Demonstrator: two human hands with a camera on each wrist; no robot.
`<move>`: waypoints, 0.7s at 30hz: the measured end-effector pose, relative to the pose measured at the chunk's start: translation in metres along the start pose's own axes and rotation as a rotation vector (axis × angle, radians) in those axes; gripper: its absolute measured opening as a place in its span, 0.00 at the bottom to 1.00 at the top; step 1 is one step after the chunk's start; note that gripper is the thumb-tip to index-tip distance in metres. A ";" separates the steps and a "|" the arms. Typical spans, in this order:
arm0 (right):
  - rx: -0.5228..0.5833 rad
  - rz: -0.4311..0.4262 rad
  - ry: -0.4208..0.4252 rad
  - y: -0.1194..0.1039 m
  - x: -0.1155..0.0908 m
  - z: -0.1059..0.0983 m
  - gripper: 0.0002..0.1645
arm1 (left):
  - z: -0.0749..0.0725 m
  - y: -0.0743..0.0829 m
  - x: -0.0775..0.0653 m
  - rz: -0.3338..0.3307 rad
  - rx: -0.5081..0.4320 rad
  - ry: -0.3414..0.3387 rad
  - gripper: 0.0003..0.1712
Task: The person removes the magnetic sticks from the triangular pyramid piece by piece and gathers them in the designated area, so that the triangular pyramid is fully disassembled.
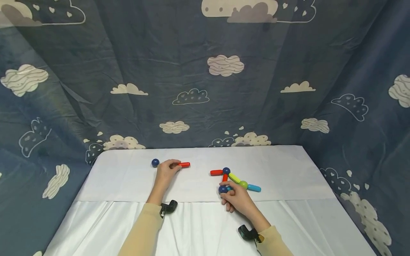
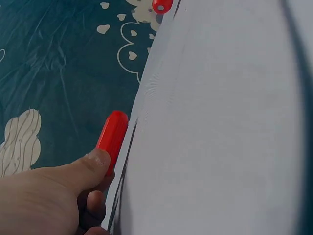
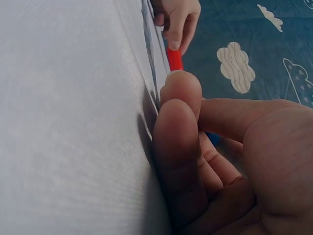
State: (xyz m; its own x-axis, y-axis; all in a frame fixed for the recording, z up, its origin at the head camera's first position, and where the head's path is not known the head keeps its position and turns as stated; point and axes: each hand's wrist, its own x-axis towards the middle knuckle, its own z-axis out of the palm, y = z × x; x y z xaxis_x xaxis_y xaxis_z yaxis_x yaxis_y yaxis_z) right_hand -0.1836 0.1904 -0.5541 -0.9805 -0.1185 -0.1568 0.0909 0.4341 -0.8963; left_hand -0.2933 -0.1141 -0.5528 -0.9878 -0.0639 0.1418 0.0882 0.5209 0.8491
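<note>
My left hand pinches a red stick between thumb and fingers, over the table's back left part. In the left wrist view the red stick points away from the thumb. Beside that hand lies a loose dark blue ball. My right hand grips a light blue stick next to a dark blue ball; the fingers hide most of this stick. From that ball a red stick runs up to another dark blue ball.
The far ball also joins a red stick on its left and a yellow-green stick. That leads to a green ball and another light blue stick. White cloth covers the table; a dark cloud-print curtain stands behind.
</note>
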 end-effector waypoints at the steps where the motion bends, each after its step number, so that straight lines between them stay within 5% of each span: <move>1: -0.001 -0.002 0.001 0.000 0.000 0.000 0.26 | 0.001 0.000 0.002 0.001 0.012 0.009 0.12; 9: -0.004 0.007 0.005 -0.002 0.000 0.000 0.27 | 0.007 -0.004 0.009 0.034 0.105 0.061 0.12; 21: 0.010 -0.003 -0.001 0.000 -0.001 0.000 0.27 | 0.007 0.003 -0.005 0.038 0.024 0.092 0.16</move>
State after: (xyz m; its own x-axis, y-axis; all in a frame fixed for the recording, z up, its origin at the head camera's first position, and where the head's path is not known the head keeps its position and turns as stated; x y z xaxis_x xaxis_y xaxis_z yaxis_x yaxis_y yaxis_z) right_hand -0.1830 0.1907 -0.5536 -0.9806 -0.1211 -0.1543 0.0893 0.4248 -0.9009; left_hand -0.2891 -0.1062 -0.5540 -0.9677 -0.1212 0.2210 0.1214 0.5443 0.8301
